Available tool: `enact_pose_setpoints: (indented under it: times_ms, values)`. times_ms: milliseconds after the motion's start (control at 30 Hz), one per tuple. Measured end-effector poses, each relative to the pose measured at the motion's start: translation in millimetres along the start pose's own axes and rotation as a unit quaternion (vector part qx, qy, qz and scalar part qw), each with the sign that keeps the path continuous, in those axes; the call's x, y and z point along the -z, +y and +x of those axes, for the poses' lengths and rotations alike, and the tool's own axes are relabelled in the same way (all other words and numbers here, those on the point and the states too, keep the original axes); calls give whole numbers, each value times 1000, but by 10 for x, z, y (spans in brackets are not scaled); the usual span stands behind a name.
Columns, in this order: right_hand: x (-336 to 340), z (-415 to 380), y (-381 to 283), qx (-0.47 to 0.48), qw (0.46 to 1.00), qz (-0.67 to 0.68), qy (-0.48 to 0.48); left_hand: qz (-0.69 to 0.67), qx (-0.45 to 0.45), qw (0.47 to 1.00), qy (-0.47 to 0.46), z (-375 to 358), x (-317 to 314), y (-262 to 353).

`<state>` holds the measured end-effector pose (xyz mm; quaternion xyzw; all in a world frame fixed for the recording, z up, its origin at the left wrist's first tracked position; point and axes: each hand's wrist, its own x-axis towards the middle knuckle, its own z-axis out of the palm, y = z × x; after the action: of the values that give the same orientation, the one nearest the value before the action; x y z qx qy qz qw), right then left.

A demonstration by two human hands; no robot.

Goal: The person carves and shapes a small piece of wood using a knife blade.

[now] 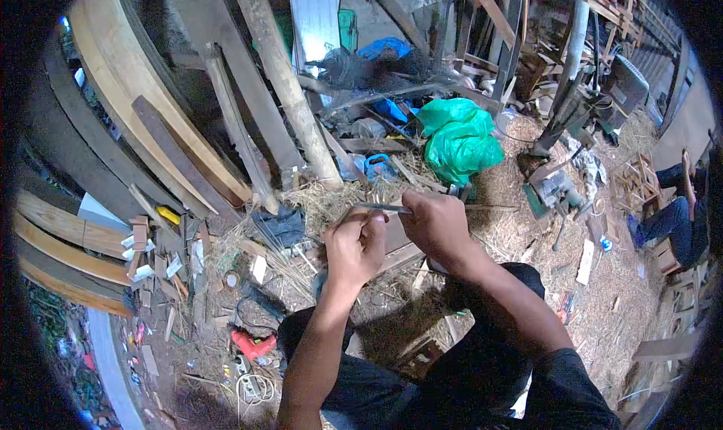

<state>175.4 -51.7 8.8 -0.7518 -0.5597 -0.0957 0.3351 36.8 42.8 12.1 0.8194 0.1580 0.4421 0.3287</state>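
Observation:
My left hand (355, 243) and my right hand (435, 223) are raised together in front of me, over my knees. Both pinch a thin, straight sliver (380, 207) that runs nearly level between them, pale like a strip of bamboo or a metal rod. The left fingers are closed on its left end, the right fingers on its right end. Below the hands lie a short wooden block (398, 242) and scattered straw (316, 204) on the ground.
Long planks and a round pole (285, 76) lean at the back left. A green plastic bag (459, 140) lies behind my hands. A red power tool (252, 345) and a white cable lie at lower left. Another person (678, 215) sits at the far right.

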Motion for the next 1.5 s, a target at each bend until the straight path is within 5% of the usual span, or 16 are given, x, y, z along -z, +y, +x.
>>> enact_pose_setpoints:
  times_ms: [500, 567, 633, 733, 800, 900, 1000, 1133, 1500]
  values:
    - [-103, 33, 79, 38, 998, -40, -3, 93, -11, 995, -36, -75, -131, 53]
    - [-291, 136, 397, -125, 973, -175, -79, -49, -95, 958, -265, -79, -73, 158]
    - [-474, 280, 1052, -180, 965, -168, -96, -31, -220, 972, -70, -243, -109, 771]
    - [-282, 362, 881, -146, 981, -120, 34, -58, -98, 992, -60, -232, -172, 626]
    - [-148, 286, 609, -119, 990, -77, 20, -82, 49, 995, -16, -87, -130, 440]
    - [144, 43, 223, -59, 993, 107, 2, -82, 120, 987, -72, -25, -8, 199]
    - [389, 59, -27, -100, 980, 164, -57, -144, 66, 987, -24, -25, -82, 52]
    - [329, 99, 83, -12, 962, 273, -15, -199, 139, 967, -73, -16, 43, -118]
    - [381, -49, 58, 83, 987, 111, -86, -171, 132, 973, -78, 110, 167, -86]
